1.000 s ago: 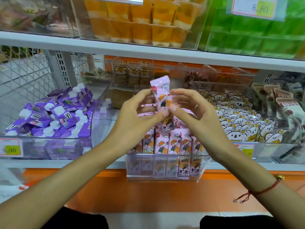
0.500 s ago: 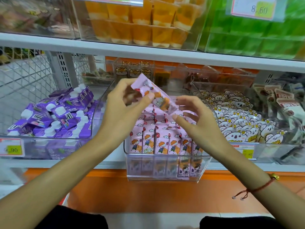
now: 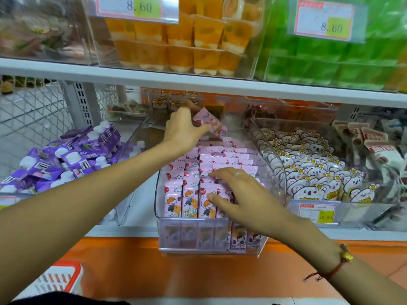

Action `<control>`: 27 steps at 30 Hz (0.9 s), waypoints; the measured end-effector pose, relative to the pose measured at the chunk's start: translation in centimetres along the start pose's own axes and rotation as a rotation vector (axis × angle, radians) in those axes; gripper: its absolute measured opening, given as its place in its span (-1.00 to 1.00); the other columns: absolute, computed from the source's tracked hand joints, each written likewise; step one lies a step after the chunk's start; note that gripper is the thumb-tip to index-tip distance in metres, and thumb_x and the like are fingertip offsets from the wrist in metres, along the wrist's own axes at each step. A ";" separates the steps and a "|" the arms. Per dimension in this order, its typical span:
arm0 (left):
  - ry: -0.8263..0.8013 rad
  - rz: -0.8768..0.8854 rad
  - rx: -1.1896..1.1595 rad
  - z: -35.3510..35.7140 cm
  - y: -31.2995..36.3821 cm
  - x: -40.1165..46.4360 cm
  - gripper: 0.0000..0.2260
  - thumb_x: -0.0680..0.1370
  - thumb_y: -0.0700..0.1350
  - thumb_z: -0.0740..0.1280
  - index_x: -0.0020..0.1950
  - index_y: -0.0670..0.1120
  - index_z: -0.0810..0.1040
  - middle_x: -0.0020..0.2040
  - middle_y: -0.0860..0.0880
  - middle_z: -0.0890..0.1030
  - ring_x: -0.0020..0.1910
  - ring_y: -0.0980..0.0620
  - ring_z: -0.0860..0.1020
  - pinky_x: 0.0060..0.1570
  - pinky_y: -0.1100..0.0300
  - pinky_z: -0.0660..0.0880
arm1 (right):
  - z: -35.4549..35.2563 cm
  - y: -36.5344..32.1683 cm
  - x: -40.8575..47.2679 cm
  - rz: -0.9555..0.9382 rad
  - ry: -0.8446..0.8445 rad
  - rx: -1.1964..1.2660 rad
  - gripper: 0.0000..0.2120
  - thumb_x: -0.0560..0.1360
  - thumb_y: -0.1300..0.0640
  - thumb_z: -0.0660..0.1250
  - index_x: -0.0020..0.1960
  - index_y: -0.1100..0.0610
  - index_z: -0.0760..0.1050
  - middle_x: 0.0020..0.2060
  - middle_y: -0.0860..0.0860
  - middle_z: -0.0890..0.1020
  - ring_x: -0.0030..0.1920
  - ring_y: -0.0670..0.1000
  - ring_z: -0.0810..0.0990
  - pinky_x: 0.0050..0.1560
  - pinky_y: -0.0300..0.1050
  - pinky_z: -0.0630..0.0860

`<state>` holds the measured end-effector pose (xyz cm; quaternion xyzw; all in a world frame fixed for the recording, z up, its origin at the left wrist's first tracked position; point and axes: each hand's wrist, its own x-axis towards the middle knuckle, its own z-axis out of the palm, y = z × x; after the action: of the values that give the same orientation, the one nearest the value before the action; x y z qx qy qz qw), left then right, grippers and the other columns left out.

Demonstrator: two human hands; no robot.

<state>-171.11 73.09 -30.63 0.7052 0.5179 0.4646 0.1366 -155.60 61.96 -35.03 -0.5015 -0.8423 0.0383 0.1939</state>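
A clear plastic bin [image 3: 211,241] on the lower shelf holds rows of pink snack packets [image 3: 191,194] printed with a cartoon child. My left hand [image 3: 184,130] reaches over the back of the bin and pinches one pink packet [image 3: 210,123], tilted, above the rear rows. My right hand [image 3: 237,194] lies on the front packets at the bin's right side, fingers spread and touching their tops.
Purple spouted pouches [image 3: 66,159] fill the bin on the left. White koala-print packets [image 3: 312,172] fill the bin on the right. Above the shelf board [image 3: 198,83] stand orange jelly cups [image 3: 182,40] and green ones [image 3: 330,58]. A red-and-white basket [image 3: 57,280] sits low left.
My left hand carried the pink packet from in front of me toward the back of the bin. My right hand let go of it and dropped onto the front packets.
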 end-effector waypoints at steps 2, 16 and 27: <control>-0.039 0.017 0.066 0.6 -0.4 0.8 -0.64 0.48 -0.05 0.44 0.20 -0.12 0.43 0.16 -0.09 0.58 0.11 -0.07 0.56 0.07 0.07 0.53 | -0.1 0.0 0.0 -0.009 0.002 0.007 -0.55 0.58 -0.12 0.21 0.41 0.02 0.32 0.30 -0.05 0.46 0.27 -0.06 0.37 0.18 -0.27 0.24; -0.353 0.136 0.375 2.0 -1.1 4.9 -0.70 0.55 -0.07 0.34 0.28 -0.06 0.48 0.25 -0.08 0.50 0.14 -0.08 0.48 0.10 0.07 0.44 | -0.1 0.1 0.0 -0.033 -0.012 -0.064 -0.53 0.58 -0.19 0.13 0.44 -0.06 0.25 0.38 -0.12 0.36 0.36 -0.11 0.27 0.32 -0.24 0.18; -0.726 0.050 0.578 3.9 -1.8 5.2 -0.72 0.66 -0.05 0.12 0.21 -0.09 0.57 0.18 -0.11 0.60 0.11 -0.11 0.57 0.15 0.03 0.50 | -1.1 0.0 -0.2 -0.067 0.032 -0.210 -0.63 0.58 -0.20 0.10 0.32 -0.12 0.40 0.15 -0.16 0.48 0.16 -0.11 0.38 -0.10 -0.26 0.12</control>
<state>-168.92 79.50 -31.26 0.8437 0.5275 0.0276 0.0957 -155.16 61.64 -34.08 -0.4910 -0.8548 -0.0648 0.1549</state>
